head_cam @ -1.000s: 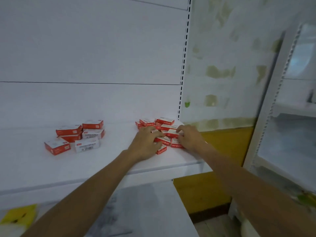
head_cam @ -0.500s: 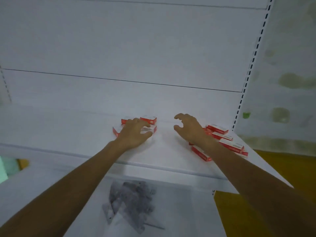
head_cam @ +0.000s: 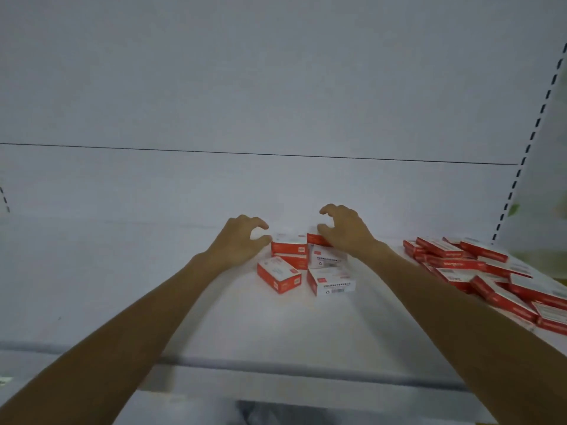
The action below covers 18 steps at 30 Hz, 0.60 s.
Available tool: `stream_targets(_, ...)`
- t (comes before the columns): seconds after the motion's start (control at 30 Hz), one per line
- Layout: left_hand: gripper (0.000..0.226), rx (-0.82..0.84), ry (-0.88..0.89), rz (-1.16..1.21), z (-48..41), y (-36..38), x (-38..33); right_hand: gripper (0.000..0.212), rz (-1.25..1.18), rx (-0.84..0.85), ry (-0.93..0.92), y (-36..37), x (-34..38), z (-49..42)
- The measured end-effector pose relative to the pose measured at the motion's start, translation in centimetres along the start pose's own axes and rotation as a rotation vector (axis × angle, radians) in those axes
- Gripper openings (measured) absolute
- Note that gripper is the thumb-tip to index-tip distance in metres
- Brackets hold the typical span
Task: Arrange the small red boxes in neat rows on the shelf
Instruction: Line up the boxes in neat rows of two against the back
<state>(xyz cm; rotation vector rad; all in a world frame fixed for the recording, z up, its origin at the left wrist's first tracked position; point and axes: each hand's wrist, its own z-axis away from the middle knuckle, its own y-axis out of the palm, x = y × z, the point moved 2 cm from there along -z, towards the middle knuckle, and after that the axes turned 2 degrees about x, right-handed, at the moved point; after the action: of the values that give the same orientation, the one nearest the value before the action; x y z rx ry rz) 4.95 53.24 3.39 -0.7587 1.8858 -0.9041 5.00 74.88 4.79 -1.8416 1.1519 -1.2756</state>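
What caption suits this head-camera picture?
Left hand and right hand flank clustered red boxes on a white shelf; jumbled pile at right.

The white shelf carries a loose cluster of small red boxes near its middle, some stacked, two lying at the front. Well apart, at its right end, a larger heap of the same boxes lies jumbled.
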Motion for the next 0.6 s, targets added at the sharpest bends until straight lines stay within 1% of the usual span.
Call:
stream_targets(0.07,0.033,0.051,0.028,0.024,-1.7,0.4,1.2,0.038,0.001,-0.024,0.071,0.8,-0.2,-1.2)
stream_targets(0.1,0.033,0.082,0.041,0.043,-2.4,0.8,1.7,0.038,0.009,-0.006,0.102,1.3,-0.4,-1.6)
stream_targets(0.2,0.034,0.178,0.081,0.141,-4.2,2.2,2.5,0.036,-0.01,0.123,0.15,3.0,-1.3,-1.9)
stream_targets(0.23,0.033,0.207,0.098,0.182,-4.7,2.8,2.6,0.035,-0.034,0.141,0.156,3.4,-1.6,-1.9)
stream_targets(0.37,0.036,0.29,0.15,0.296,-6.0,4.3,2.3,0.03,-0.058,0.142,0.141,3.6,-1.7,-2.3)
stream_targets(0.5,0.033,0.345,0.2,0.277,-6.1,4.7,1.8,0.029,-0.08,0.165,0.124,3.6,-1.3,-2.5)
stream_targets(0.6,0.023,0.339,0.164,0.276,-6.0,3.4,2.6,0.03,-0.127,0.214,0.103,3.8,0.0,-2.6)
